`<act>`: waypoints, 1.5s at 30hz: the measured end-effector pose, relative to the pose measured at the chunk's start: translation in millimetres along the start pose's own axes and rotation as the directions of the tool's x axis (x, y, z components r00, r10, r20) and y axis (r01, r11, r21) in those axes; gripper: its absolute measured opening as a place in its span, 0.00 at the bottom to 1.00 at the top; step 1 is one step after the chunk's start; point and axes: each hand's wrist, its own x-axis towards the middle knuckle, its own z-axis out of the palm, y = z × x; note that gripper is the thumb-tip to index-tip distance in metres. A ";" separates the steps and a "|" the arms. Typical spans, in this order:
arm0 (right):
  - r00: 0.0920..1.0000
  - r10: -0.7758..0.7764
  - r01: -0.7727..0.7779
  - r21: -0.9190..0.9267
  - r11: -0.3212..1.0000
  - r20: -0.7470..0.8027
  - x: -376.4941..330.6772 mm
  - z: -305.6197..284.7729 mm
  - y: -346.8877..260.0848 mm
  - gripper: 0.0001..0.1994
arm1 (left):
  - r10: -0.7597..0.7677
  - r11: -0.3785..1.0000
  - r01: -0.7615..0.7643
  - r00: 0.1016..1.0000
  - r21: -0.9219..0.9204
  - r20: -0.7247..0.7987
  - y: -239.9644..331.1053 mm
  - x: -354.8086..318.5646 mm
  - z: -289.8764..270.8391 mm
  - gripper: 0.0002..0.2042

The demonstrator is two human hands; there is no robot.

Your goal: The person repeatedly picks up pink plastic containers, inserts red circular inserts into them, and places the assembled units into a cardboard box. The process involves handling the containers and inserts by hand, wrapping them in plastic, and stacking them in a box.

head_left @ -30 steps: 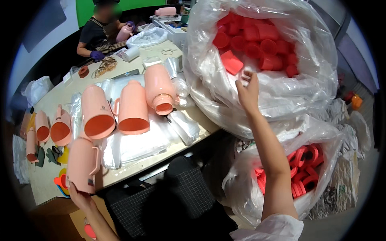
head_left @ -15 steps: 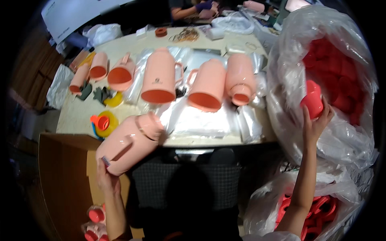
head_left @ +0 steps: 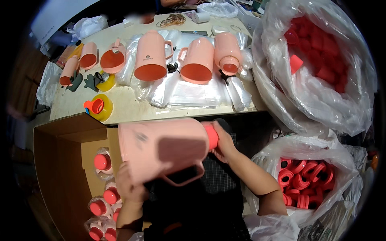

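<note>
A pink thermos jug (head_left: 161,138) lies sideways across my lap, its handle hanging downward and its neck to the right. My left hand (head_left: 132,186), somewhat blurred, grips it by the base end. At the neck, the fingers of my right hand (head_left: 225,142) are closed around a red cup-shaped cap (head_left: 211,135) that sits against the jug's mouth. How far the cap is seated cannot be seen.
Several pink jug parts, including a jug shell (head_left: 152,56), stand on the worktable (head_left: 64,108) over clear plastic bags. A cardboard box (head_left: 60,160) at left holds capped, wrapped jugs. At right are a bag (head_left: 273,72) of red caps and another (head_left: 265,156) of red stoppers.
My right hand has come from the upper bag with a red cap to the jug's neck. The jug has swung level and moved right, in front of me. The view has shifted too.
</note>
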 end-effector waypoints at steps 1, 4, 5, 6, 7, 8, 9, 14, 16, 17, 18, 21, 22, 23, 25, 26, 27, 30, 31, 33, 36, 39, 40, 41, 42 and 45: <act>0.998 0.029 -0.032 0.051 0.998 0.064 -6.0 -3.8 5.2 0.24 | 0.263 0.950 -0.251 0.964 -0.185 0.043 1.5 26.3 -5.5 0.10; 0.865 -0.498 0.483 -0.385 0.786 0.069 -19.5 -27.7 46.1 0.24 | -0.670 0.721 0.642 0.742 -0.261 -0.024 7.0 28.7 18.1 0.09; 0.739 -0.670 0.545 -0.651 0.529 0.074 -27.9 -27.5 57.7 0.25 | -0.700 0.611 0.588 0.714 -0.530 -0.015 -11.3 25.3 26.4 0.09; 0.772 -0.632 0.571 -0.510 0.644 0.066 -34.2 -28.5 83.8 0.26 | -0.689 0.611 0.574 0.725 -0.545 -0.008 -16.3 19.2 28.7 0.09; 0.808 -0.584 0.572 -0.343 0.745 0.080 -37.4 -26.2 111.9 0.29 | -0.641 0.713 0.463 0.734 -0.527 -0.223 -4.0 27.1 40.1 0.06; 0.924 -0.382 0.383 0.135 0.914 -0.030 -36.3 -50.1 168.0 0.33 | -0.303 0.891 0.232 0.944 -0.391 -0.131 -8.1 45.4 33.9 0.06; 0.948 -0.319 0.319 0.026 0.947 0.003 -42.7 -51.2 171.7 0.32 | -0.247 0.920 0.214 0.967 -0.330 -0.061 -13.2 50.4 26.0 0.10; 0.837 -0.533 0.306 -0.703 0.642 -0.123 -146.1 -66.2 66.5 0.17 | 0.301 0.900 -0.143 0.888 -0.413 0.348 32.0 93.5 72.9 0.19; 0.568 -0.713 0.276 -0.721 0.636 -0.411 -169.4 -129.1 48.7 0.12 | 0.456 0.798 -0.042 0.694 -0.601 0.557 11.3 71.4 102.0 0.16; 0.345 -0.763 0.178 -0.760 0.625 -0.546 -181.9 -138.5 16.4 0.10 | 0.314 0.886 -0.009 0.748 -0.463 0.585 39.0 60.8 111.8 0.19; 0.165 -0.921 -0.118 -0.934 0.337 -0.353 -193.2 -203.1 10.9 0.09 | 0.185 0.942 0.026 0.793 -0.335 0.580 69.1 53.4 123.1 0.23; 0.253 -0.747 -0.697 -0.651 0.301 -0.615 -229.4 -333.2 53.6 0.24 | -0.082 0.967 0.227 0.707 -0.115 0.702 61.9 26.6 109.4 0.37; 0.266 -0.652 -0.760 -0.571 0.312 -0.710 -232.2 -363.5 88.8 0.25 | -0.225 0.931 0.364 0.638 -0.031 0.736 66.1 20.4 103.6 0.38; 0.272 -0.541 -0.817 -0.488 0.308 -0.796 -232.9 -387.7 124.6 0.26 | -0.213 0.942 0.337 0.628 -0.015 0.748 71.1 10.6 97.4 0.40; 0.273 -0.399 -0.832 -0.423 0.359 -0.875 -221.0 -395.3 131.8 0.24 | -0.145 0.921 0.359 0.680 -0.153 0.718 91.1 6.3 93.8 0.38; 0.239 -0.408 -0.861 -0.387 0.331 -0.881 -218.6 -398.2 136.6 0.24 | -0.108 0.903 0.364 0.706 -0.227 0.700 99.3 5.3 94.5 0.37; 0.312 -0.573 -0.826 -0.515 0.230 -0.758 -210.0 -375.4 120.4 0.24 | -0.083 0.964 0.221 0.772 -0.145 0.630 99.6 -0.5 99.2 0.32; 0.285 -0.873 -0.679 -0.727 0.108 -0.396 -223.6 -265.3 21.5 0.26 | -0.250 0.929 0.350 0.831 -0.117 0.497 56.4 -17.1 107.0 0.28; 0.275 -0.928 -0.593 -0.804 0.041 -0.250 -230.1 -226.9 -0.6 0.27 | -0.444 0.774 0.612 0.707 -0.162 0.551 51.5 -11.4 105.0 0.25; 0.087 -0.987 -0.183 -0.976 0.118 -0.136 -228.8 -188.4 -5.0 0.27 | -0.447 0.754 0.626 0.711 -0.199 0.542 28.6 -15.0 100.9 0.23; 0.311 -0.785 0.786 -0.318 0.530 -0.536 -183.3 -148.0 33.6 0.26 | -0.661 0.472 0.843 0.531 -0.256 0.529 23.8 -18.1 87.0 0.16; 0.608 -0.517 0.316 -0.414 0.854 -0.603 -99.2 -142.4 94.4 0.20 | -0.683 0.483 0.832 0.553 -0.272 0.477 19.1 -30.1 79.3 0.17; 0.417 -0.838 0.207 -0.862 0.463 -0.351 -77.7 -131.8 99.4 0.18 | -0.678 0.512 0.826 0.557 -0.235 0.480 18.0 -34.4 73.2 0.18; 0.325 -0.917 0.140 -0.947 0.290 -0.233 -74.6 -125.5 102.8 0.21 | -0.658 0.535 0.799 0.597 -0.273 0.458 16.8 -41.2 69.9 0.18; 0.242 -0.967 0.065 -0.993 0.102 -0.083 -74.3 -115.5 101.0 0.23 | -0.646 0.555 0.772 0.635 -0.311 0.423 15.0 -50.4 69.0 0.19; 0.505 -0.832 0.206 -0.968 -0.141 0.229 -91.8 -98.5 113.7 0.25 | -0.559 0.555 0.748 0.660 -0.365 0.502 21.5 -46.0 67.7 0.15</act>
